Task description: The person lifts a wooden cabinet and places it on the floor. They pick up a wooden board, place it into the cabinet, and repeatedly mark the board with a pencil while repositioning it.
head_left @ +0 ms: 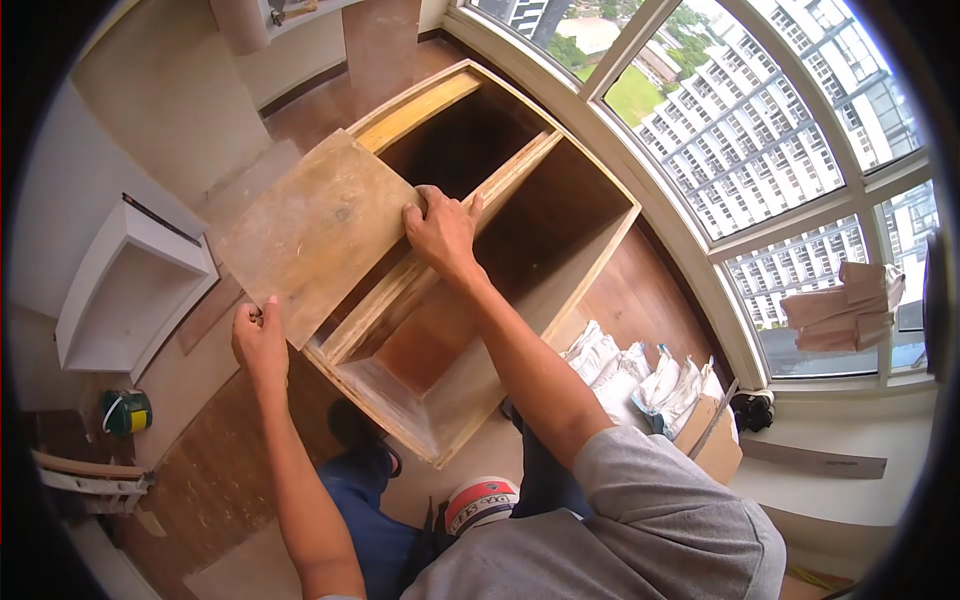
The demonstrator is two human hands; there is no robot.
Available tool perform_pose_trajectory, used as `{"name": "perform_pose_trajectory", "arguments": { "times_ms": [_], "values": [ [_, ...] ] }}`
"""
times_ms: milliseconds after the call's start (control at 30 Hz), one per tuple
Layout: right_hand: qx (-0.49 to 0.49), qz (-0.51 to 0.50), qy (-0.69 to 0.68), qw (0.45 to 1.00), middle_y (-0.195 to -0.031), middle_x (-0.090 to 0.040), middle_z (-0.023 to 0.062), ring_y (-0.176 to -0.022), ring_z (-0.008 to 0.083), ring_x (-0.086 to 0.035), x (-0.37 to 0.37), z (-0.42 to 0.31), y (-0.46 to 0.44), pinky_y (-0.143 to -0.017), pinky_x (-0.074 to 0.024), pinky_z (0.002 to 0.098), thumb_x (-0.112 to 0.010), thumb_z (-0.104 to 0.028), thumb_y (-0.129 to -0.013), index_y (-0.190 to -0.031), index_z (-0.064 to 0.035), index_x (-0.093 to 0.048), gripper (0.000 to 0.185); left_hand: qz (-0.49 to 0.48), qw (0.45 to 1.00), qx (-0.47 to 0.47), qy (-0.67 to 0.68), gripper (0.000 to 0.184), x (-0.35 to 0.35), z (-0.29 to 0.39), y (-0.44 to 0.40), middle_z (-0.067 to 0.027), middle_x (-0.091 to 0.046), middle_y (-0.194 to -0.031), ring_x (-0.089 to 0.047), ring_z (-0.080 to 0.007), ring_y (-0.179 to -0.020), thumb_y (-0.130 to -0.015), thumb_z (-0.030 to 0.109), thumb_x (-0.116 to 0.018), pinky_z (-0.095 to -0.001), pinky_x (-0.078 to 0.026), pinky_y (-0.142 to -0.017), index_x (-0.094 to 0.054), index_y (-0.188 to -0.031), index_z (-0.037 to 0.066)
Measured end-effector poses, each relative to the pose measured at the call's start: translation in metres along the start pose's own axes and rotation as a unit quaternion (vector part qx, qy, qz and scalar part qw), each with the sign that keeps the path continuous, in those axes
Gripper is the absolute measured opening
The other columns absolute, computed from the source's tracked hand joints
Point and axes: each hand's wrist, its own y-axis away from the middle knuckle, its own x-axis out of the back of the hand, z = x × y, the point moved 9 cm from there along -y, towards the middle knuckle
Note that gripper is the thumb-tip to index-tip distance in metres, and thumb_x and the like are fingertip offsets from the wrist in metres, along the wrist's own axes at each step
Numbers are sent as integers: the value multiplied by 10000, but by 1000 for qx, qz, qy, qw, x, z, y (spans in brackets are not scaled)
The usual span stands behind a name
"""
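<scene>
A flat plywood panel [315, 225] lies tilted over the left part of an open wooden cabinet [590, 270]. My left hand [262, 345] pinches the panel's near left corner between thumb and fingers. At the opposite edge my right hand [443, 228] grips the panel, fingers curled over it, above the cabinet's middle divider [515, 170]. Two deep compartments show in the cabinet, which rests on its back with the openings facing up. The panel hides much of the left compartment.
A white box-like shelf [140, 285] stands at left, with a green bucket [126, 411] below it. White sacks [650, 385] lie right of the cabinet. Between my legs is a white and red bucket [482, 500]. Windows [720, 150] run along the right.
</scene>
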Motion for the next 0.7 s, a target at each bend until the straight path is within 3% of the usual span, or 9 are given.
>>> {"name": "perform_pose_trajectory", "arguments": {
  "times_ms": [500, 600, 667, 700],
  "values": [
    [8, -43, 10, 999, -1054, -710, 188, -1068, 363, -637, 4, -6, -1, -1154, -128, 648, -619, -357, -895, -1194, -20, -653, 452, 16, 999, -25, -30, 390, 4, 4, 2, -156, -514, -689, -478, -289, -639, -896, 325, -679, -426, -423, -635, -513, -817, -19],
    [9, -50, 1, 999, -1051, -709, 193, -1061, 367, -638, 3, -5, -1, -1157, -115, 646, -620, -359, -894, -1199, -16, -651, 460, 19, 999, -22, -15, 376, 6, 4, 2, -118, -484, -675, -459, -245, -628, -897, 305, -686, -408, -410, -614, -501, -809, -10],
    [10, -51, -5, 999, -1049, -709, 196, -1054, 370, -640, 2, -3, -2, -1159, -100, 648, -621, -360, -894, -1201, -15, -650, 464, -2, 998, 16, 58, 335, 2, -2, 2, -53, -448, -663, -431, -169, -628, -895, 252, -703, -361, -390, -585, -495, -786, 13],
    [21, -40, -13, 999, -1052, -706, 202, -1045, 376, -642, 5, -5, -1, -1147, -173, 615, -635, -339, -888, -1203, -7, -646, 458, -2, 998, 15, 59, 335, 1, -5, 0, -53, -448, -663, -431, -169, -628, -895, 252, -703, -361, -390, -585, -495, -786, 13]
  ]
}}
